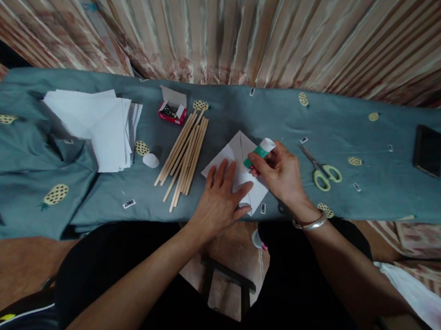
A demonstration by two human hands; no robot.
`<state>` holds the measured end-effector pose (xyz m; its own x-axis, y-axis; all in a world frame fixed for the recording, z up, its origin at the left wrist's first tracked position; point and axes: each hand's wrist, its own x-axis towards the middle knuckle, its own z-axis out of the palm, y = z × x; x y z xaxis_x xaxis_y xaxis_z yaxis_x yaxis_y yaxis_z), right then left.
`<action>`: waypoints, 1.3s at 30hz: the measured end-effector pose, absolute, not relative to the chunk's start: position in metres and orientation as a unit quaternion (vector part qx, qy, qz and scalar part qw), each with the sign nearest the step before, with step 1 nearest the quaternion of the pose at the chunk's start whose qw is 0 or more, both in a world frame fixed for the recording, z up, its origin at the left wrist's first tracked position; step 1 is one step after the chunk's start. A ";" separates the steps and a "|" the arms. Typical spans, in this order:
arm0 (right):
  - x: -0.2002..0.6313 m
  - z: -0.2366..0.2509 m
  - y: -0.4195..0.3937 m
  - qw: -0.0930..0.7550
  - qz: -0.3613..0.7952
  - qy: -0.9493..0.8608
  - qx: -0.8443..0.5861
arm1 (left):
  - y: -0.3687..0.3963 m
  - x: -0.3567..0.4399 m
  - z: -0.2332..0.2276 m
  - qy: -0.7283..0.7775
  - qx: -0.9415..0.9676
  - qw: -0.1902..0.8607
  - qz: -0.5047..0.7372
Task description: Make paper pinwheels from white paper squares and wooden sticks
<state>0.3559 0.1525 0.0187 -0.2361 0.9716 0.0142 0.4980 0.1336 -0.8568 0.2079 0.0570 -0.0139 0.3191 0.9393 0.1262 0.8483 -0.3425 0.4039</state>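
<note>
Two hands: left (220, 200) flat on paper (237, 155), right (281, 173) fingers gripping glue stick (259, 151).

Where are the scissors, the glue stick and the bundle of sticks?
scissors (326, 173): head view, on the green handles.
glue stick (258, 153): head view, on its green body.
wooden sticks (185, 155): head view, middle of the bundle.

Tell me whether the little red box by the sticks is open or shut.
Open: the red box has its white flap standing up, with small dark contents visible inside.
</note>
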 end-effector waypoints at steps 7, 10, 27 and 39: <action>0.356 0.020 0.151 0.289 0.361 -0.717 -0.522 | 0.057 0.208 -0.015 0.561 0.798 0.134 0.174; 0.357 0.020 0.151 0.280 0.351 -0.728 -0.518 | 0.057 0.208 -0.015 0.560 0.799 0.136 0.172; 0.361 0.025 0.148 0.250 0.313 -0.765 -0.504 | 0.057 0.208 -0.020 0.558 0.799 0.131 0.184; 0.368 0.022 0.150 0.246 0.326 -0.752 -0.517 | 0.056 0.207 -0.019 0.558 0.798 0.135 0.184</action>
